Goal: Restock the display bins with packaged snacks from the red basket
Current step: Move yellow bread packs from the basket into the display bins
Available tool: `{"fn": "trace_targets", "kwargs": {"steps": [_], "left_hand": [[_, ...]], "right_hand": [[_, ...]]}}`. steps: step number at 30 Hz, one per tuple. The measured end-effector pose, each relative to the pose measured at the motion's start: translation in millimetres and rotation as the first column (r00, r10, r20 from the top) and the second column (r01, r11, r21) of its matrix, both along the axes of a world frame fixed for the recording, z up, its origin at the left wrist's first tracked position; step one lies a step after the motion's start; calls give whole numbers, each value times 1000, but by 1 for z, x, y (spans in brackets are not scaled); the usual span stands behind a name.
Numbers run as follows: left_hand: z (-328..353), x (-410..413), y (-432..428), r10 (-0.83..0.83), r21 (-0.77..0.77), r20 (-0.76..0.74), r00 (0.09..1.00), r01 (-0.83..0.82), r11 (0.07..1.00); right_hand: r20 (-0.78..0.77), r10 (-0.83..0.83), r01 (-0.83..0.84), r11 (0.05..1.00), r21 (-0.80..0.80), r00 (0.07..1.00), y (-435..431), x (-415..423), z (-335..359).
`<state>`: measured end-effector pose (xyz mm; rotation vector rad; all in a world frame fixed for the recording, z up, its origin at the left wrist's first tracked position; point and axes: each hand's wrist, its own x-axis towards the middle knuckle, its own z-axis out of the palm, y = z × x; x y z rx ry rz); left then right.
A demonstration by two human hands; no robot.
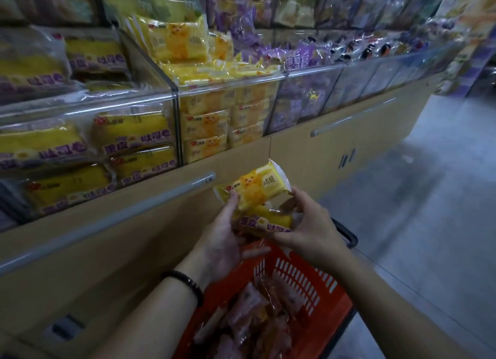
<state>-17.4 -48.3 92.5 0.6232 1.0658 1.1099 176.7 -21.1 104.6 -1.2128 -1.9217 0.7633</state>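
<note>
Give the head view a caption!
Left hand and right hand hold yellow snack packs over the red basket by display bins.

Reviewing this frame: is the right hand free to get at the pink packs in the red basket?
Probably not yet: the right hand grips the yellow packs together with the left hand, though the red basket lies open below.

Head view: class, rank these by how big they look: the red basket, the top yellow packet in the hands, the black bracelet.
1. red basket: largest, though nearest the camera and partly cut off by the frame edge.
2. yellow packet
3. black bracelet: smallest.
</note>
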Motion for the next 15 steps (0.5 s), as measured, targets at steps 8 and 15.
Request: {"fn": "trace_targets", "kwargs": {"steps": [8, 15], "left_hand": [[-4, 2, -3, 95, 102, 33, 995, -98, 990], [16, 5, -27, 75, 251, -161, 984, -32, 968]], "right_hand": [[-384, 26, -97, 981, -167, 923, 1, 6, 7], [-350, 48, -64, 997, -32, 935, -10, -3, 28]]}}
